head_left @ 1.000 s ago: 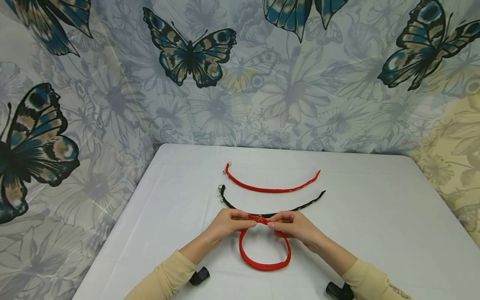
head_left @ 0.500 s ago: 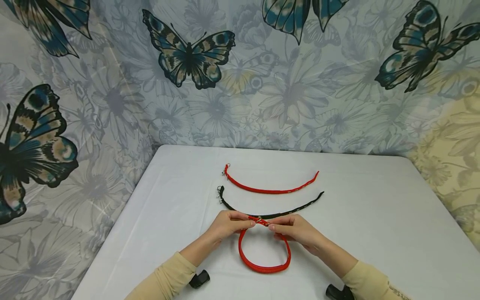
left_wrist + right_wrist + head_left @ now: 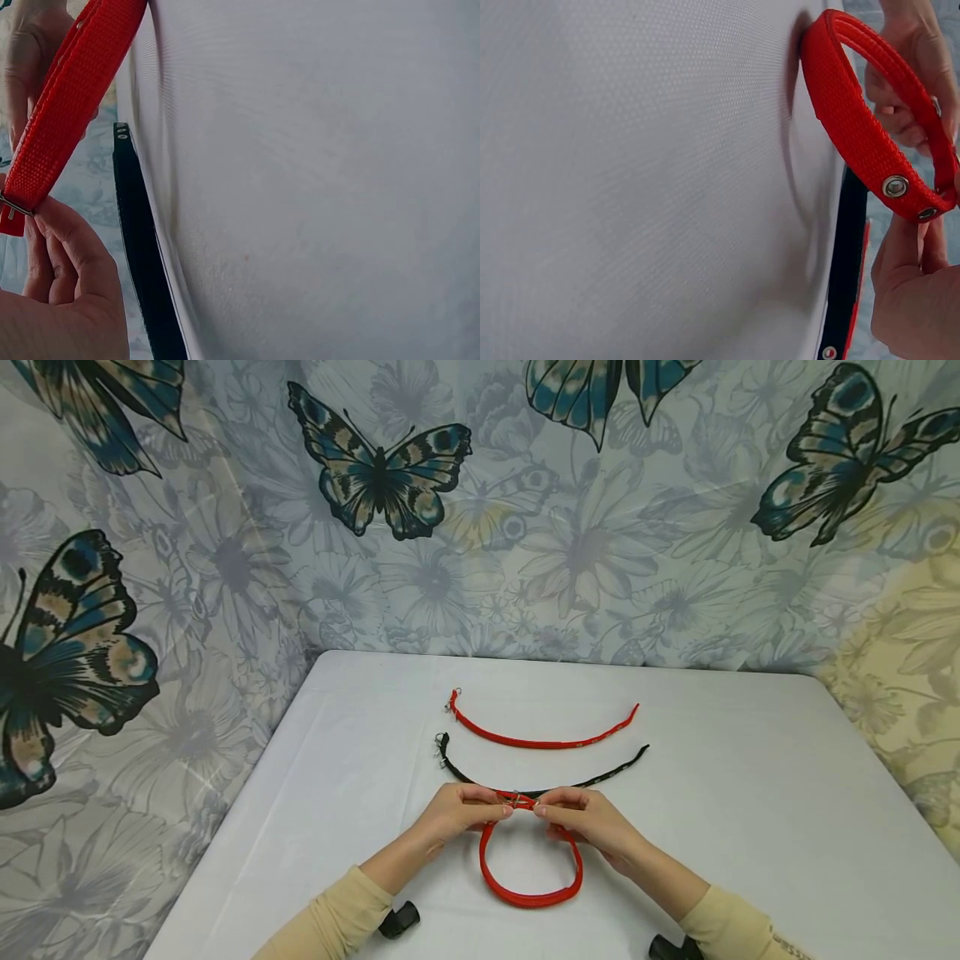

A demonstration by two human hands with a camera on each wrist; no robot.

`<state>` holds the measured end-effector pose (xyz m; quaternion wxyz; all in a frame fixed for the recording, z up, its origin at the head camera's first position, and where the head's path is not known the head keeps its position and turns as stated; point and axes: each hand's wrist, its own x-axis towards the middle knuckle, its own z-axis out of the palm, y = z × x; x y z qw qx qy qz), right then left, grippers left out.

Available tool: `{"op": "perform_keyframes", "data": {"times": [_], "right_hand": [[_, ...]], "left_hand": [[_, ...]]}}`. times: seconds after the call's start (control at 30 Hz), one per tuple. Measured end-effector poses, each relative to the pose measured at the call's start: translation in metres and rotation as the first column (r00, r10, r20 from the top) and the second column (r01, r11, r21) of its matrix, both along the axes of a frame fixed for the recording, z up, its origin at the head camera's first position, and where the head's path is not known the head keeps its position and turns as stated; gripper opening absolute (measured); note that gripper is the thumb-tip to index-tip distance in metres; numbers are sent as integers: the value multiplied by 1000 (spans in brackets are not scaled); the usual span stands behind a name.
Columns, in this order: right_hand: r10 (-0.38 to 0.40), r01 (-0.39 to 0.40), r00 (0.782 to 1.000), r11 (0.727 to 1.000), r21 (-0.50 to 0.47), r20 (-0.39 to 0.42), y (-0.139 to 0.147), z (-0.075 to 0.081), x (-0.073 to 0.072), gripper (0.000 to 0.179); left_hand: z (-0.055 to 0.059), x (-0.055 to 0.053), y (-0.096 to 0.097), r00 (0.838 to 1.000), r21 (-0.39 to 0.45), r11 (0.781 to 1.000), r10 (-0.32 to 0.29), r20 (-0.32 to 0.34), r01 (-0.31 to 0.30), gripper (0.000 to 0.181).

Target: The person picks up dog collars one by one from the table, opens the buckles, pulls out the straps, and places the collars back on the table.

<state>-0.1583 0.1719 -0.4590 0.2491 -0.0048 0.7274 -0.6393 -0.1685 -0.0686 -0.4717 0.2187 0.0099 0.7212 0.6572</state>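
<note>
A red webbing pet collar is bent into a loop, its lower curve toward me. At the far side of the loop, my left hand pinches the end with the metal buckle. Opposite it, my right hand grips the punched end between thumb and fingers. Metal eyelets line that end in the right wrist view. The two ends overlap between my fingertips, where the strap crosses at the buckle. Fingers hide part of this joint.
Just beyond my hands a black collar lies curved on the white table. Behind it rests another red collar, stretched out in a similar arc. Black devices sit by both wrists. A butterfly-patterned cloth backs the table.
Both hands keep their pinch in nearly the same place. The strap ends at the buckle have turned slightly and now sit more level between the fingertips.
</note>
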Motion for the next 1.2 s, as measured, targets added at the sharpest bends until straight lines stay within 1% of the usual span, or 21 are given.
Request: {"op": "perform_keyframes", "data": {"times": [0.17, 0.3, 0.43, 0.5, 0.6, 0.8, 1.03, 1.2], "right_hand": [[20, -20, 1000, 1000, -19, 9, 2, 0, 0, 31], [46, -46, 999, 999, -25, 12, 4, 1, 1, 33], [85, -84, 996, 996, -21, 3, 6, 4, 1, 36], [90, -90, 996, 996, -11, -6, 6, 4, 1, 36], [76, -76, 997, 997, 15, -20, 4, 5, 1, 36], [50, -48, 997, 998, 45, -52, -1, 5, 0, 33], [77, -74, 995, 996, 48, -71, 0, 4, -1, 32], [105, -104, 992, 994, 17, -71, 3, 4, -1, 32]], "left_hand": [[-1, 0, 0, 1000, -1, 1000, 4, 12, -4, 28], [-2, 0, -1, 1000, 2, 1000, 8, 8, -8, 28], [-2, 0, -2, 1000, 9, 1000, 11, 5, -11, 26], [-2, 1, -2, 1000, 12, 1000, 12, 5, -12, 25], [-1, 2, -1, 1000, 17, 1000, -3, 5, 3, 25], [5, 3, 0, 999, 31, 998, -53, -1, 53, 26], [3, 2, 0, 998, 25, 998, -61, -16, 61, 25], [3, 1, -1, 998, 22, 998, -65, -28, 65, 24]]}}
